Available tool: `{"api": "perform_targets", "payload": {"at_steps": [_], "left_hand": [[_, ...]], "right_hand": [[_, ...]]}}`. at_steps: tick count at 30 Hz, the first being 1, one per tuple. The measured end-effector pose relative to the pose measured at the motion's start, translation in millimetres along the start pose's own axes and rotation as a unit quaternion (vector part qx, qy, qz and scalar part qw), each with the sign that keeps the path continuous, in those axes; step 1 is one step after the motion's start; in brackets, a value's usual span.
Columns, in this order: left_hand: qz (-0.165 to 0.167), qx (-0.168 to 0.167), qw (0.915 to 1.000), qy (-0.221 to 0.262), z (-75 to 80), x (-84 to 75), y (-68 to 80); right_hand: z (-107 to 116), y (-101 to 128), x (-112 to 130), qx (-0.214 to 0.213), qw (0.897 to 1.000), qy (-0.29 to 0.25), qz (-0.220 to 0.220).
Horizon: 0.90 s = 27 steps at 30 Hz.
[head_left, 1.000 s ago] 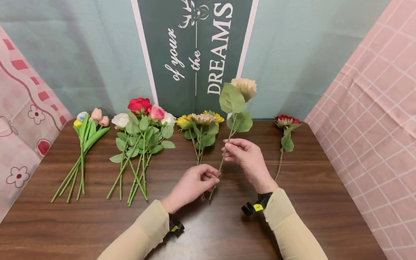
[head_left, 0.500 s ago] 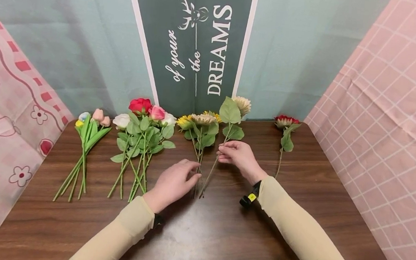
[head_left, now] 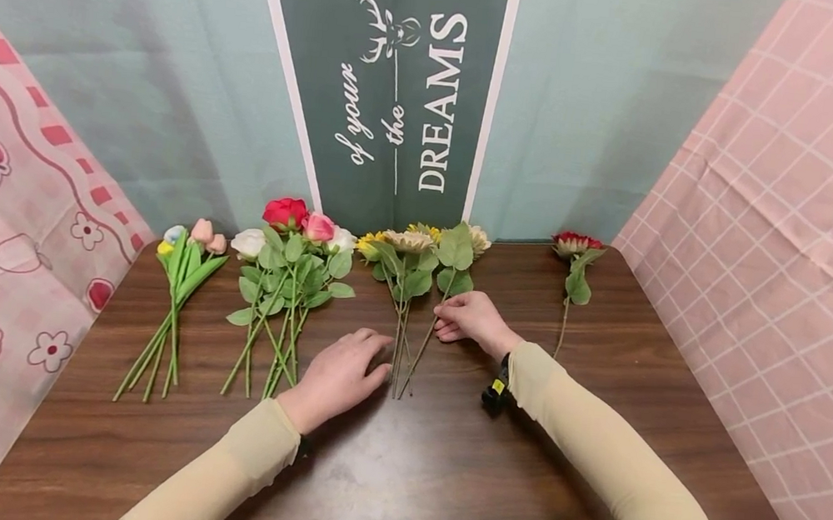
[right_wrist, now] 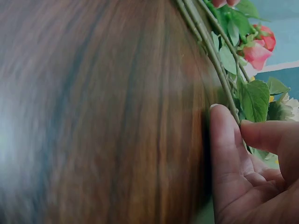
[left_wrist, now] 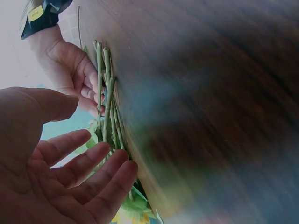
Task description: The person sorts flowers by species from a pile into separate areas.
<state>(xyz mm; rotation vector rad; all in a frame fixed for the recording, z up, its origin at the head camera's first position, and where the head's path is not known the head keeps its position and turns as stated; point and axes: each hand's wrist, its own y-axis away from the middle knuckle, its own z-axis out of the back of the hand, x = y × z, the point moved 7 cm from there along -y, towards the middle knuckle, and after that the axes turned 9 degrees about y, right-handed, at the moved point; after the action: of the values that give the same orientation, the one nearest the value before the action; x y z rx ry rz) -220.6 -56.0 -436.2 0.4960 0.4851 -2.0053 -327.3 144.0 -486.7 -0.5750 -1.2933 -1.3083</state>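
Note:
My right hand (head_left: 479, 318) pinches the thin stem of a cream artificial sunflower (head_left: 477, 241) between thumb and index finger, as the right wrist view also shows. That flower lies tilted at the table's back edge, its large leaves (head_left: 455, 247) close to a small group of yellow sunflowers (head_left: 368, 246) and another cream one (head_left: 408, 242). Left of their stems (head_left: 398, 350), my left hand (head_left: 341, 374) hovers low with relaxed fingers and holds nothing. In the left wrist view its spread fingers (left_wrist: 88, 172) overlap the bunched stems (left_wrist: 107, 93).
Roses (head_left: 285, 214) in red, pink and white lie left of the sunflowers. Farther left are tulips (head_left: 202, 231) with green stems. A single red flower (head_left: 574, 244) lies at the right on the wooden table (head_left: 424, 495). Fabric backdrops (head_left: 575, 99) surround the table.
My right hand has lowered the cream sunflower from upright to the table beside the other sunflowers. My left hand has let go of its stem and moved left.

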Motion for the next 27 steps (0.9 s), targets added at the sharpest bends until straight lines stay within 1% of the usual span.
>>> {"api": "perform_targets", "payload": {"at_steps": [4, 9, 12, 14, 16, 19, 23, 25, 27], "left_hand": [[-0.002, 0.009, 1.0, -0.002, -3.6, -2.8, -1.7], [-0.011, 0.012, 0.9998, -0.006, -6.2, -6.0, -3.2], [-0.021, 0.011, 0.9996, -0.015, -6.3, -9.4, -4.9], [-0.035, 0.015, 0.9991, -0.019, -6.6, -13.7, -7.4], [-0.056, 0.026, 0.9978, -0.026, -8.0, -20.5, -11.5], [-0.106, 0.052, 0.9923, -0.039, -13.2, -35.2, -20.2], [-0.167, 0.096, 0.9773, -0.088, -24.0, -58.5, -33.0], [-0.188, 0.113, 0.9693, -0.111, -30.4, -69.6, -39.4], [-0.204, 0.122, 0.9635, -0.123, -36.7, -80.2, -46.5]], "right_hand": [[3, 0, 2, -0.002, 0.999, 0.038, 0.005], [8, 3, 3, -0.003, 0.998, 0.065, 0.008], [17, 6, 3, -0.008, 0.997, 0.078, 0.017], [27, 9, 5, -0.018, 0.995, 0.094, 0.022], [42, 13, 5, -0.034, 0.992, 0.117, 0.027], [73, 19, 6, -0.07, 0.984, 0.163, 0.031], [122, 31, 6, -0.116, 0.97, 0.21, 0.033], [146, 38, 4, -0.135, 0.964, 0.226, 0.03], [168, 47, 3, -0.153, 0.959, 0.238, 0.023]]}}
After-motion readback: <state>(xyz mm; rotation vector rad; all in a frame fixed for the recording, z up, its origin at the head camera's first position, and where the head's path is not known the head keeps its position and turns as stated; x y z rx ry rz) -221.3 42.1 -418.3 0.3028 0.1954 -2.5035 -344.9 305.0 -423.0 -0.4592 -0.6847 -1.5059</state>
